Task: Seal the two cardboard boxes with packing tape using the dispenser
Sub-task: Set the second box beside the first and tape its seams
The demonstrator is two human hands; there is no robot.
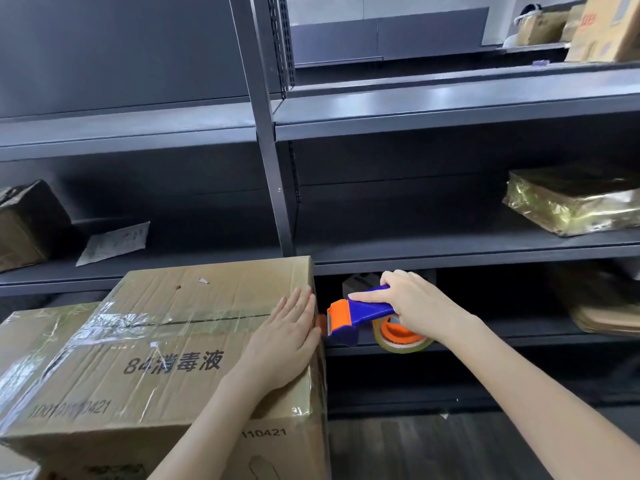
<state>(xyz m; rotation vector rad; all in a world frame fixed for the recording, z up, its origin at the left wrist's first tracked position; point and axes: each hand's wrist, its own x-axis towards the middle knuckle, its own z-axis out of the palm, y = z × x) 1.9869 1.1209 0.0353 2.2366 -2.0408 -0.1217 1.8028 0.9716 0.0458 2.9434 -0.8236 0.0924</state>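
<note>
The left hand [287, 336] lies flat in the middle of the frame, on top of the box [173, 368]. Its fingers are straight and close together and reach the box's right edge. The right hand [415, 303] is just to the right. Its fingers are wrapped tight round the blue handle of the dispenser [360, 315], with one finger laid along the top. The orange front of the dispenser touches the box's right edge, by the left fingertips. The tape roll [403, 337] hangs under the right hand. Clear tape runs along the seam on the box top. A second box [38, 330] sits at the lower left, touching the first. Behind are dark grey shelves [450, 109]. A gold parcel [568, 202] sits on one at the right, and an envelope [114, 242] at the left. The floor [433, 445] at the lower right is dark.
</note>
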